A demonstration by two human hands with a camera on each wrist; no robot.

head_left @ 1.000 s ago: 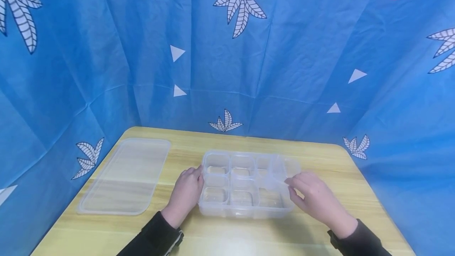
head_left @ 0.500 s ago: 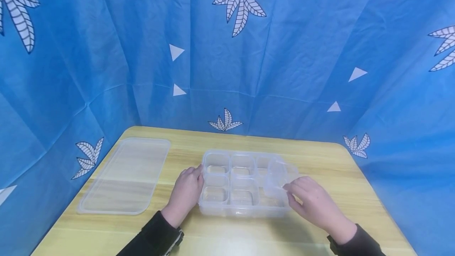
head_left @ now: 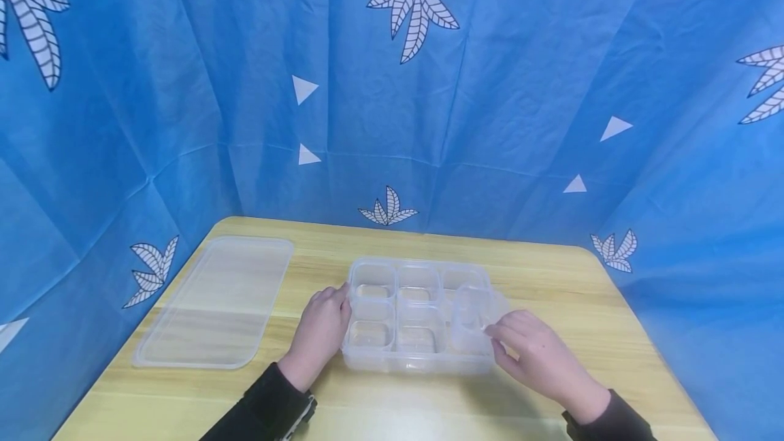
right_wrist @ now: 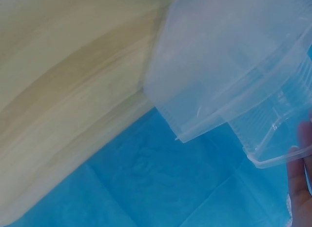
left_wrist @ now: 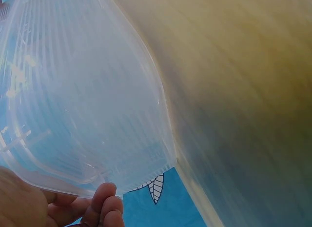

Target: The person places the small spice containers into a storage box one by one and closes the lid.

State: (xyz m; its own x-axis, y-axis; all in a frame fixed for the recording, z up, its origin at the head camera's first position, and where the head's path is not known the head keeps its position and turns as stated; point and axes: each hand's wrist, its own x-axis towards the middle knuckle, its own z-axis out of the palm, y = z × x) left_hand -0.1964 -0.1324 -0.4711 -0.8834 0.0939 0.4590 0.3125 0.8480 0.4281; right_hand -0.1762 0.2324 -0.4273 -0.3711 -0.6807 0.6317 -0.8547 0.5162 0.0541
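Looks like the small cup (head_left: 470, 344) is being seated, held tilted at the front-right of the box (head_left: 392, 363). Rim's pinched in the right hand's (head_left: 534, 354) fingers, box gripped by the left hand (head_left: 317, 332). Levelling's probably needed next.

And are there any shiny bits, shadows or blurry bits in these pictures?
Head view: pale glare on the table's front, a soft shadow beside the right hand. Left wrist view: bright glints on the clear box, whose edge looks bowed. Both wrist views: the table's wood grain looks blurry.
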